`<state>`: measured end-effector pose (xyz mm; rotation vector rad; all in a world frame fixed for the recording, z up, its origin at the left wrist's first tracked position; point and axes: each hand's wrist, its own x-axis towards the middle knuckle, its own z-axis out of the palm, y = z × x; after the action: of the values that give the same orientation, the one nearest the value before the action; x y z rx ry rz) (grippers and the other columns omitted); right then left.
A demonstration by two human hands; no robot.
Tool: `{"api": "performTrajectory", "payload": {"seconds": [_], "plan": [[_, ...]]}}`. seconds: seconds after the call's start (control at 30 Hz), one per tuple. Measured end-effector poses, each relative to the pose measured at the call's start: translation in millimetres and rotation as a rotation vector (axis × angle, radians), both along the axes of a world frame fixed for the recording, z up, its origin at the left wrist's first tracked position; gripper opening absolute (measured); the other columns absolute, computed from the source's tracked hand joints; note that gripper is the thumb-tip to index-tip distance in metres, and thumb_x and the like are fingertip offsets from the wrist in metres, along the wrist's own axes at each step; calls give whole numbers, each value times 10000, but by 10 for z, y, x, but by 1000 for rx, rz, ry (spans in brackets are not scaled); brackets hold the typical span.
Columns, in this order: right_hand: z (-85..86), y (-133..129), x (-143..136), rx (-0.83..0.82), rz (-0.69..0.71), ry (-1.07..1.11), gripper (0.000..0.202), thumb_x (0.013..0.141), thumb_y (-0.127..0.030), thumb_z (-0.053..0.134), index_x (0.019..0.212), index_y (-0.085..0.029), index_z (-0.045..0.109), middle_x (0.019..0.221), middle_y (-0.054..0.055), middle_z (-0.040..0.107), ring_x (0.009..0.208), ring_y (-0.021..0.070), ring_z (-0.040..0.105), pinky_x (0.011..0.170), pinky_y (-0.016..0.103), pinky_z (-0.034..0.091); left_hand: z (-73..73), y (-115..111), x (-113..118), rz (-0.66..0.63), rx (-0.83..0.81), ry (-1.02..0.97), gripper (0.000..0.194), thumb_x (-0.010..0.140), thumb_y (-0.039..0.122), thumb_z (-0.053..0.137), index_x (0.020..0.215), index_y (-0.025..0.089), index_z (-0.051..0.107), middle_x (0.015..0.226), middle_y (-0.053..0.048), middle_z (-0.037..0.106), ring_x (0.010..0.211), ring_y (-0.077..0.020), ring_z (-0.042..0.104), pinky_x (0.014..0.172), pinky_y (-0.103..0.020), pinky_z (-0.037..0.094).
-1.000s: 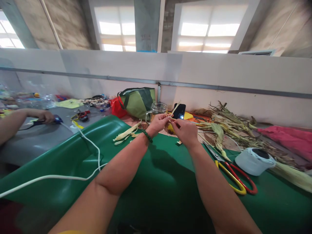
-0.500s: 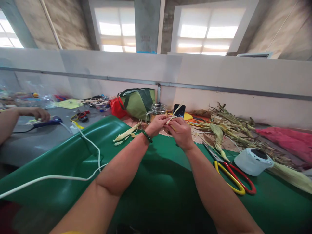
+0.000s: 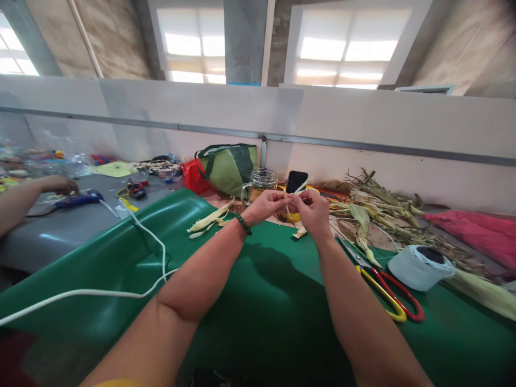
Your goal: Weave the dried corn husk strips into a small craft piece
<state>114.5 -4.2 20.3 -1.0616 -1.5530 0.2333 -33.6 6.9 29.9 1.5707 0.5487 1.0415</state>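
Observation:
My left hand [image 3: 266, 207], with a dark green bead bracelet [image 3: 243, 223] at its wrist, pinches a thin pale corn husk strip [image 3: 301, 185]. Fingertip to fingertip with it, my right hand [image 3: 313, 210] grips the same strip, whose one end sticks up past the fingers while a short piece hangs below. Fingers cover the middle of the strip. Beneath the hands lies a green mat [image 3: 270, 306]. Pale husk pieces [image 3: 209, 219] rest on it to the left, and a small husk scrap [image 3: 300, 232] lies under my right hand.
Red-and-yellow-handled scissors [image 3: 387, 290] and a white roll [image 3: 419, 267] lie at right, before a dried husk pile [image 3: 374, 209]. Behind my hands stand a glass mug [image 3: 262, 181], a phone [image 3: 296, 180] and a green bag [image 3: 231, 167]. A white cable [image 3: 97, 293] crosses the left; another person's hand [image 3: 58, 185] is beyond.
My right hand has shifted slightly right and turned, uncovering a husk scrap and a yellow object beneath. The strip's raised end now leans further right. The other person's hand moved slightly left.

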Motion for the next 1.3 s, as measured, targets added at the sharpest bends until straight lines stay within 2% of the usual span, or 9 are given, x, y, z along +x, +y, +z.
{"api": "performTrajectory", "payload": {"seconds": [0.17,0.23,0.33,0.4,0.63,0.7,0.83,1.03,1.3], "plan": [[45,10,72,-109,96,90,323,767,-508,587,653,-206,563,548,-9,556,517,144,550,526,283,458,50,-46,-46,155,6,-6,347,653,389,786,785,89,672,667,-53,691,587,-99,602,593,-208,452],[85,3,157,-217,262,176,345,766,-543,579,723,-201,605,537,-16,569,500,143,573,505,280,477,75,-60,-79,178,-64,-19,290,678,332,765,800,91,659,652,-46,686,554,-91,590,561,-202,436],[134,-25,277,-347,584,203,379,708,-525,672,894,-194,685,684,17,691,641,166,664,630,314,549,106,-71,-113,132,-116,-27,267,674,300,763,789,92,642,646,-42,680,537,-84,583,557,-205,435],[140,-40,306,-334,653,153,384,663,-480,738,922,-197,718,820,45,737,755,194,690,722,353,563,113,-70,-121,103,-97,-33,285,666,315,773,773,91,634,634,-32,670,531,-69,569,566,-198,432],[108,-29,157,23,415,40,225,763,-415,644,726,-213,734,885,52,737,890,199,659,829,354,527,69,-28,-111,114,-3,29,419,667,434,774,850,112,576,696,-36,676,601,-80,585,609,-206,429],[103,-26,118,-24,428,52,245,751,-436,641,765,-205,722,871,51,732,799,180,659,755,333,537,51,-21,-91,131,40,34,441,645,455,784,824,112,572,697,-25,658,599,-77,566,596,-201,413],[81,-4,76,-121,423,156,289,664,-443,706,787,-183,680,666,9,677,594,135,597,583,271,497,22,-14,-42,164,134,1,483,584,494,808,786,104,607,652,12,594,577,-63,512,571,-191,387],[48,27,54,-54,250,127,256,693,-423,657,733,-179,722,655,21,684,547,125,547,564,267,453,11,11,-53,173,119,-5,477,633,524,768,788,95,628,671,-11,601,544,-56,489,547,-194,393],[74,-3,56,-182,189,167,269,617,-432,683,613,-163,706,544,15,643,483,117,498,498,259,394,32,-8,-47,194,271,91,455,669,532,726,659,101,581,625,3,559,566,-65,471,543,-193,382]]}}
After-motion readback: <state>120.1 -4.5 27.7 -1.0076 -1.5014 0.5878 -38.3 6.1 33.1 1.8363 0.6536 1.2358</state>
